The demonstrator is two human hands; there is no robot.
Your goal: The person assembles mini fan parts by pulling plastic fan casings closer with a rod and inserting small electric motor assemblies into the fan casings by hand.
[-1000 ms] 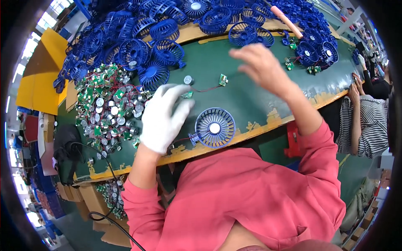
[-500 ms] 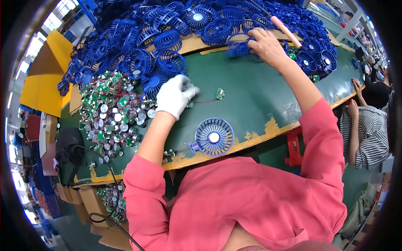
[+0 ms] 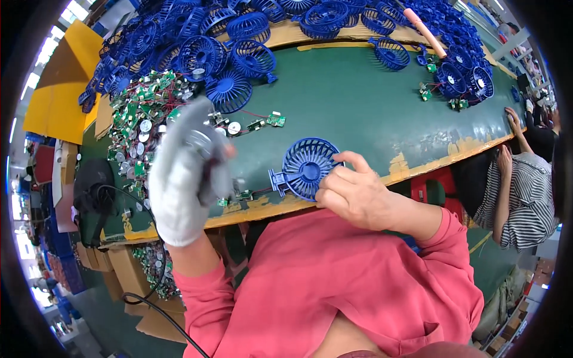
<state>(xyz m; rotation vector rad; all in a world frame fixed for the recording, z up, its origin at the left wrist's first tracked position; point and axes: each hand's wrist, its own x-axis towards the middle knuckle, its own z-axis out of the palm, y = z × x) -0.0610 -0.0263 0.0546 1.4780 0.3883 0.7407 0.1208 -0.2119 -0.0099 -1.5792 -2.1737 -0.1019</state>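
Note:
Near the front edge of the green table, my right hand (image 3: 355, 188) is bare and closed on the right rim of a round blue fan cage (image 3: 310, 172). The cage shows a blue hub, and its short bracket points left. Beside that bracket, a red wire leads to a small green circuit board (image 3: 245, 195) on the table. My left hand (image 3: 185, 185), in a white glove, is raised left of the cage and badly smeared by motion; what its fingers hold, if anything, cannot be made out. Beyond it lie small circuit boards with red wires, one green board (image 3: 276, 119) lying apart.
A tangled heap of boards and silver motors (image 3: 134, 131) covers the table's left part. Blue fan cages (image 3: 203, 56) pile up along the back. A single cage (image 3: 391, 53) and a pink rod (image 3: 425, 33) lie far right. Another person in stripes (image 3: 528, 197) sits at right.
My right hand has come from the far side to the near cage, whose centre was pale and is now blue. Another cage lies where that hand was. My left glove has moved nearer and left.

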